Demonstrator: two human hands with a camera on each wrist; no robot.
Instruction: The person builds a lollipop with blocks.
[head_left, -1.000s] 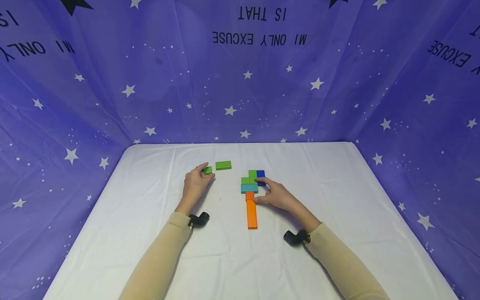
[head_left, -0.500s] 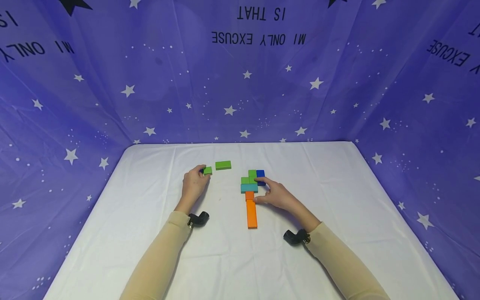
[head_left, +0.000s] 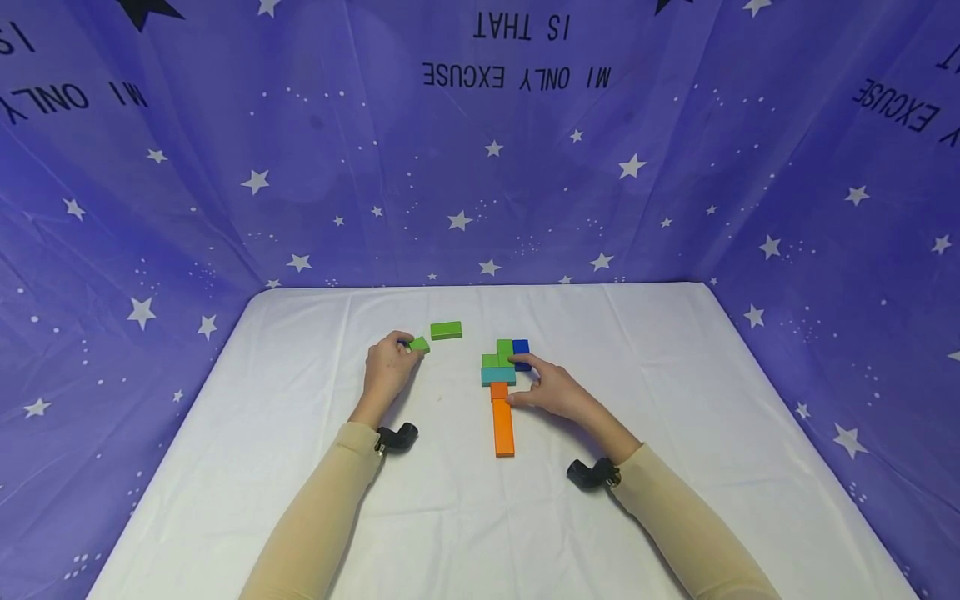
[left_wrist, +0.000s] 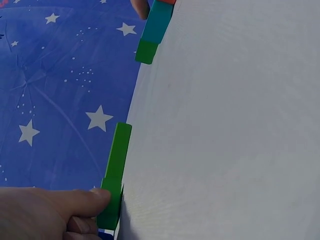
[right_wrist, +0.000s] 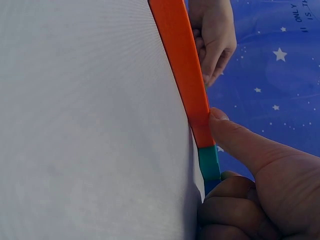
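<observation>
My left hand (head_left: 386,367) pinches a small green block (head_left: 420,345) between thumb and fingers, at the back left of the table. A bit of dark blue shows beside it, mostly hidden by the fingers. Just behind lies a longer green block (head_left: 446,331). My right hand (head_left: 553,389) rests at a flat figure of blocks, index fingertip on an upright green block (head_left: 506,347) and thumb at the orange. The figure also has a blue block (head_left: 522,346), a smaller green block (head_left: 490,361), a teal block (head_left: 498,377), and orange blocks (head_left: 503,429) in a column.
A white cloth (head_left: 450,517) covers the table, slightly wrinkled. Purple fabric (head_left: 480,183) with stars and lettering rises behind the table and along both sides. A black wrist device (head_left: 397,438) sits on the left wrist, another black device (head_left: 592,474) on the right.
The left fingers have drawn in on the small green block, which has turned and shifted slightly toward the front right. My right hand and the block figure have kept their places.
</observation>
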